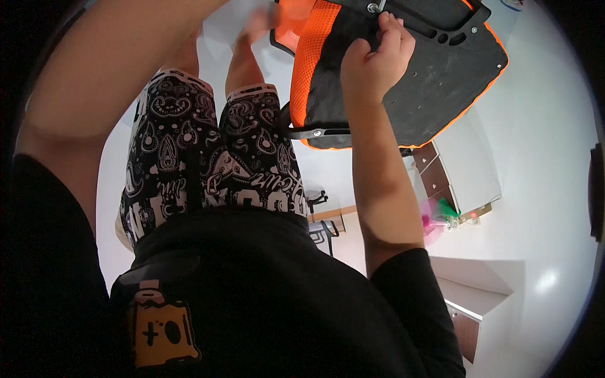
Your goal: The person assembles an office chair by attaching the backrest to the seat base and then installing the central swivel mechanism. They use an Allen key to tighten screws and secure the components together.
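A chair seat (pixel 435 75) lies with its black underside toward me, edged in orange mesh. A black armrest bracket (pixel 435 19) runs along its far edge, fastened with bolts. My right hand (pixel 384 60) is over the seat, fingers curled and pinched at a slim silver hex key (pixel 382 5) that meets a bolt (pixel 372 8) on the bracket. Only part of the key shows at the top edge. My left forearm reaches up and out of the picture at the top, so that hand is out of sight.
A second black bracket (pixel 321 133) sits along the seat's near edge. Brown-fronted drawers (pixel 433 170), pink and green plastic items (pixel 441 217) and a white cabinet (pixel 472 299) stand to the right. My legs and bare feet are at the left.
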A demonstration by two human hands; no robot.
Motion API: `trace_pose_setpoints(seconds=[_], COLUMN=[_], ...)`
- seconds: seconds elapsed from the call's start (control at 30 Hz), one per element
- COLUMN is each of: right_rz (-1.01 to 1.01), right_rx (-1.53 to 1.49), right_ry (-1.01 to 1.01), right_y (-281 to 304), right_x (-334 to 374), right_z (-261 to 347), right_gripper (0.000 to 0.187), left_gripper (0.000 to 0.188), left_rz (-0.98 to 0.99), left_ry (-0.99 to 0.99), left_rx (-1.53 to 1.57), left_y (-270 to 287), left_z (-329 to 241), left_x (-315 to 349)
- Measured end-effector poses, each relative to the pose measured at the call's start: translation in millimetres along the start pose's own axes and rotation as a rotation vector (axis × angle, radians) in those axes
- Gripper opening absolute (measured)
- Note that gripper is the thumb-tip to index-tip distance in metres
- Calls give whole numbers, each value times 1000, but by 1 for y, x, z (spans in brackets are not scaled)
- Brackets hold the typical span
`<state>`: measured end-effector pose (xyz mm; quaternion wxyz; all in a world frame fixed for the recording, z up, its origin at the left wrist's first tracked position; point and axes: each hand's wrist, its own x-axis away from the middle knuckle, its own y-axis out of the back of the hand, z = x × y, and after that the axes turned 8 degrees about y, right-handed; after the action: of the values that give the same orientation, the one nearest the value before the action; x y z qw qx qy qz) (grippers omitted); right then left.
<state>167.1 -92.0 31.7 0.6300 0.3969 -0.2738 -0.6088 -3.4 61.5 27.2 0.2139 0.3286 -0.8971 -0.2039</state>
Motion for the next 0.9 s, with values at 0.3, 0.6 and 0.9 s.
trace_pose_setpoints(seconds=[0.3,0.6,0.9], right_rz=[88,439,683], right_rx=[24,249,420], right_ry=[136,719,1067], right_y=[11,53,47], right_x=[-8,-101,-138], right_z=[3,-15,-20], right_gripper=[45,34,24], left_gripper=[20,30,38], left_rz=[256,47,-323], left_ry=[-234,-35,156], left_rx=[-119,15,128], left_y=[32,24,-22], left_z=[-23,-6,-12], left_x=[-42,-27,68])
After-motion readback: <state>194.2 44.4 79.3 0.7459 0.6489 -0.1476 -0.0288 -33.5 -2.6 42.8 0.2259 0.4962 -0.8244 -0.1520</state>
